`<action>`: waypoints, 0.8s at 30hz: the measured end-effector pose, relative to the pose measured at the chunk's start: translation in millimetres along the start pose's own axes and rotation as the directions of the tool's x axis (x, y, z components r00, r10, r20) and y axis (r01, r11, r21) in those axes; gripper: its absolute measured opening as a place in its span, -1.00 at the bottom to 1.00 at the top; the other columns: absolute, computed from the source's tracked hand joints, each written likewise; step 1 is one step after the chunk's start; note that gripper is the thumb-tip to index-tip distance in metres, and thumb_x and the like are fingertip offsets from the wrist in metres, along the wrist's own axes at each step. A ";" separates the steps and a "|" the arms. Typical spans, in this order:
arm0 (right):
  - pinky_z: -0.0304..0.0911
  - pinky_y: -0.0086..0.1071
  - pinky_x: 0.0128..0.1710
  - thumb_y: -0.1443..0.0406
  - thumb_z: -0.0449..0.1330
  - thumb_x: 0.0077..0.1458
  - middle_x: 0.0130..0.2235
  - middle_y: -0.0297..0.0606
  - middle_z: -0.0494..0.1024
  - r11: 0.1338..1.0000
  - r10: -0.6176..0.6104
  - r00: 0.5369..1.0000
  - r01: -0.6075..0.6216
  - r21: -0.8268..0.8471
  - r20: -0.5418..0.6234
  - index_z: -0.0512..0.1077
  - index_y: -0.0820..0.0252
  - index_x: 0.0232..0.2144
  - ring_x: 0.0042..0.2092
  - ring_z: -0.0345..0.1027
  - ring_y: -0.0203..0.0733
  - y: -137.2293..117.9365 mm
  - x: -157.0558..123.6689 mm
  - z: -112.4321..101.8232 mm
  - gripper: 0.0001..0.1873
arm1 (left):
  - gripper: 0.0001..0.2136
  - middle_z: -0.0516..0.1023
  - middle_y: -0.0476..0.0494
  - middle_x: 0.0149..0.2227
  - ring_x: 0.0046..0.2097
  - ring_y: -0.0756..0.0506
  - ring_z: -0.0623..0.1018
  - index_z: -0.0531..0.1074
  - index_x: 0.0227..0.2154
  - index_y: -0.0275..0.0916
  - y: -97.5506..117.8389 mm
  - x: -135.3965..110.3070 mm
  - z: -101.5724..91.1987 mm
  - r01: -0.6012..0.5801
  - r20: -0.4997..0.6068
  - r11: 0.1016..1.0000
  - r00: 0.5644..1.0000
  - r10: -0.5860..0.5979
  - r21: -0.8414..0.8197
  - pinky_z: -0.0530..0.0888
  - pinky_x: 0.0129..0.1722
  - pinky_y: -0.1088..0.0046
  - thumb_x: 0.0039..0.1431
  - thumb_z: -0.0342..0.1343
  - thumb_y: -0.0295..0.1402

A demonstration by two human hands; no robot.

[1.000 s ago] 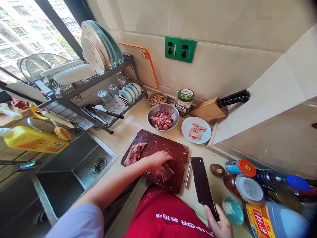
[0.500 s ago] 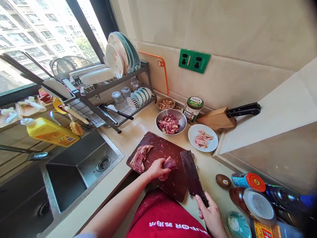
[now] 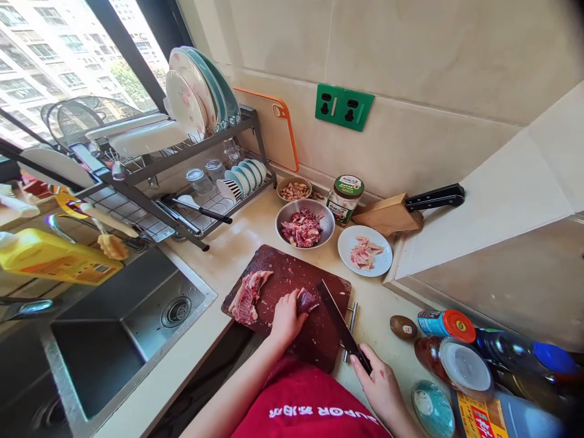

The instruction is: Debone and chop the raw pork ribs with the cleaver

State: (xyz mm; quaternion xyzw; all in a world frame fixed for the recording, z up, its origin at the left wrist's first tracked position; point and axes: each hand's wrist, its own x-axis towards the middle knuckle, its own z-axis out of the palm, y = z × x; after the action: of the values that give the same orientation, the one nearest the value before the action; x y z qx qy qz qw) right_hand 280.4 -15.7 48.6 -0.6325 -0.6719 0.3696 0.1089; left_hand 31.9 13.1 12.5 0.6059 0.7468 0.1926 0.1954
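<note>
My left hand [image 3: 287, 319] is closed over a chunk of raw red meat [image 3: 307, 300] on the brown cutting board [image 3: 292, 267]. Part of the chunk is hidden under my fingers. In my right hand [image 3: 375, 372] I grip a dark cleaver [image 3: 340, 322] by its handle. Its blade is turned edge-down over the board's right side, a little apart from the meat. A larger piece of raw meat with ribs [image 3: 249, 296] lies at the board's left edge. Small scraps dot the board.
Behind the board stand a steel bowl of cut meat [image 3: 278, 226], a white plate with pale trimmings [image 3: 347, 258], and a plastic jar [image 3: 345, 198]. A sink [image 3: 191, 322] and dish rack [image 3: 196, 240] are at left. At right are a kiwi [image 3: 403, 327], bottles and a knife block [image 3: 387, 216].
The cleaver has turned from its flat side showing to edge-down. My left hand has drawn its fingers in over the meat chunk, which lies lower on the board. The view has shifted slightly.
</note>
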 end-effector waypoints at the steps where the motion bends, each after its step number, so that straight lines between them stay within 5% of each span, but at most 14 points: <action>1: 0.17 -0.46 -0.62 -0.07 -0.10 0.04 -0.46 -0.23 0.56 1.000 0.003 1.000 -0.003 -0.006 0.020 0.44 0.19 -0.22 -0.60 0.29 -0.25 2.1 -1.1 0.4 -0.44 | -0.52 0.38 -0.24 -0.09 -0.05 -0.20 0.38 0.20 -0.05 -0.25 1.5 2.8 -0.6 0.042 0.041 0.999 0.998 -0.042 -0.005 0.31 -0.06 0.22 -0.10 0.14 -0.40; 5: 0.22 -0.44 -0.54 -0.05 -0.10 0.04 -0.44 -0.23 0.57 1.000 0.013 0.999 -0.014 0.001 0.051 0.45 0.17 -0.23 -0.57 0.32 -0.23 7.9 -5.6 2.6 -0.46 | -0.63 0.39 -0.18 -0.21 -0.15 -0.16 0.40 0.28 -0.24 -0.25 10.1 9.3 -6.7 0.117 0.163 0.993 0.980 -0.115 -0.003 0.33 -0.14 0.31 -0.19 0.19 -0.41; 12: 0.19 -0.44 -0.61 -0.07 -0.07 0.00 -0.53 -0.25 0.54 0.992 0.104 0.994 -0.106 0.069 0.033 0.44 0.23 -0.17 -0.61 0.30 -0.23 12.3 -7.5 9.3 -0.41 | -0.70 0.39 0.00 -0.37 -0.32 -0.03 0.40 0.18 -0.31 -0.19 19.7 6.4 -13.6 0.081 0.263 0.965 0.965 -0.013 -0.249 0.33 -0.28 0.45 -0.15 0.07 -0.53; 17: 0.15 -0.46 -0.61 -0.06 -0.08 0.02 -0.68 -0.37 0.42 0.988 0.122 0.990 -0.128 0.084 0.075 0.42 0.24 -0.15 -0.65 0.27 -0.24 15.2 -8.5 8.8 -0.42 | -0.65 0.37 0.01 -0.35 -0.39 0.05 0.39 0.18 -0.20 -0.21 4.2 10.3 -27.9 0.194 0.416 0.725 0.899 0.139 -0.661 0.35 -0.40 0.53 -0.09 0.11 -0.41; 19: 0.15 -0.46 -0.60 -0.05 -0.08 0.03 -0.65 -0.36 0.44 0.990 0.114 0.990 -0.120 0.068 0.087 0.41 0.25 -0.15 -0.65 0.25 -0.26 15.6 -8.1 8.2 -0.43 | -0.68 0.36 -0.01 -0.35 -0.45 0.06 0.38 0.20 -0.18 -0.23 -1.6 10.0 -33.2 0.261 0.476 0.665 0.865 0.161 -0.700 0.35 -0.48 0.54 -0.03 0.09 -0.32; 21: 0.15 -0.46 -0.60 -0.04 -0.10 0.04 -0.63 -0.34 0.46 0.992 0.109 0.990 -0.114 0.061 0.093 0.41 0.25 -0.17 -0.65 0.25 -0.27 14.9 -7.4 7.6 -0.44 | -0.77 0.37 -0.05 -0.34 -0.44 0.05 0.39 0.27 -0.25 -0.25 -3.0 8.3 -36.5 0.204 0.470 0.722 0.862 0.188 -0.661 0.36 -0.47 0.53 0.02 0.05 -0.30; 24: 0.14 -0.46 -0.60 -0.02 -0.11 0.05 -0.64 -0.34 0.44 0.992 0.106 0.990 -0.111 0.057 0.089 0.42 0.24 -0.21 -0.64 0.26 -0.27 12.9 -6.9 6.3 -0.46 | -0.87 0.40 -0.12 -0.25 -0.25 -0.03 0.42 0.35 -0.33 -0.25 2.4 3.8 -38.1 -0.073 0.364 0.862 0.886 0.287 -0.501 0.38 -0.23 0.44 0.02 0.03 -0.39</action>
State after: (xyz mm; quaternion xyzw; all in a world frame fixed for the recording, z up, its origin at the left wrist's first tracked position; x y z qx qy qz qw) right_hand 287.7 -25.3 38.1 -0.6481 -0.6288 0.4223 0.0789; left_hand 13.2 15.3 45.9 0.6353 0.5540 0.2499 0.4765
